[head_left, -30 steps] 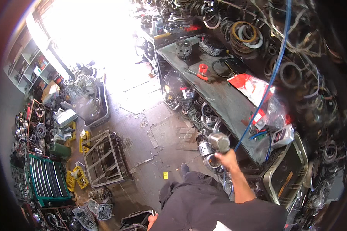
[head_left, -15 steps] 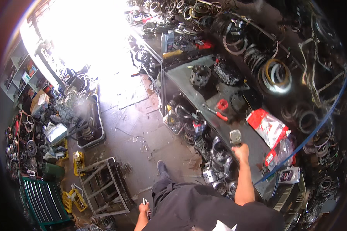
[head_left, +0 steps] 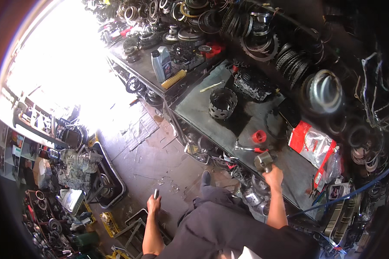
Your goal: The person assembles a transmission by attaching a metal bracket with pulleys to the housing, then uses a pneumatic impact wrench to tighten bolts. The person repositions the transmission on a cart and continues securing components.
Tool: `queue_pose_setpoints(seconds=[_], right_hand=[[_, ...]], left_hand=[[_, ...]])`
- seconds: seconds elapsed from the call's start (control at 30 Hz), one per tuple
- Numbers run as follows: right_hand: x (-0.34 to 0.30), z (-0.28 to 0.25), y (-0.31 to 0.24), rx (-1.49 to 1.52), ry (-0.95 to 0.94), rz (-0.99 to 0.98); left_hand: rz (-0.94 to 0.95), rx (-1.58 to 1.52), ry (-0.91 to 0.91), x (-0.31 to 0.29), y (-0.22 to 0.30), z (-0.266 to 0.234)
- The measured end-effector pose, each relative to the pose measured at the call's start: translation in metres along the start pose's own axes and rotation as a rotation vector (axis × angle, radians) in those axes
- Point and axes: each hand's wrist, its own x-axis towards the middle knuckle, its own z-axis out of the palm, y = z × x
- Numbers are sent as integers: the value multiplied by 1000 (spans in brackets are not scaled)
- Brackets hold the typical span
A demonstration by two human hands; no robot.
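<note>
My right hand point(head_left: 273, 176) is closed round a metal tool with a rounded, dull grey-tan head point(head_left: 263, 160), held over the workbench's front edge. Low on the left, above the floor, my left hand point(head_left: 154, 203) is closed on a slim object with a silver tip point(head_left: 156, 192); its kind is too small to make out. Beyond the tool head lie red-handled pliers point(head_left: 250, 149) and a red ring-shaped part point(head_left: 259, 136). A dark drum with round holes point(head_left: 222, 103) stands farther back on the bench point(head_left: 194, 101). Behind the drum rests a black, ridged mechanical part point(head_left: 251, 84).
To the right lies a red-and-clear plastic bag point(head_left: 313, 144), with a blue hose point(head_left: 354, 187) near it. A grey bottle point(head_left: 161, 64) and yellow coiled part point(head_left: 174, 79) sit on the far bench. A metal frame point(head_left: 138, 235) and black tub point(head_left: 116, 190) stand on the left floor.
My view has shifted forward along the bench, bringing the drum nearer. My left hand has risen and come forward with the silver-tipped object. The tool in my right hand is now closer to the pliers.
</note>
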Motion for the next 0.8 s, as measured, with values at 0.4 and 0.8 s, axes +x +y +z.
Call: queue_pose_setpoints(seconds=[0.4, 0.8], right_hand=[[55, 45, -93, 124, 127, -14], [-50, 72, -173, 546, 443, 314]], left_hand=[[612, 71, -318, 113, 408, 27], [1074, 268, -258, 218, 509, 54]])
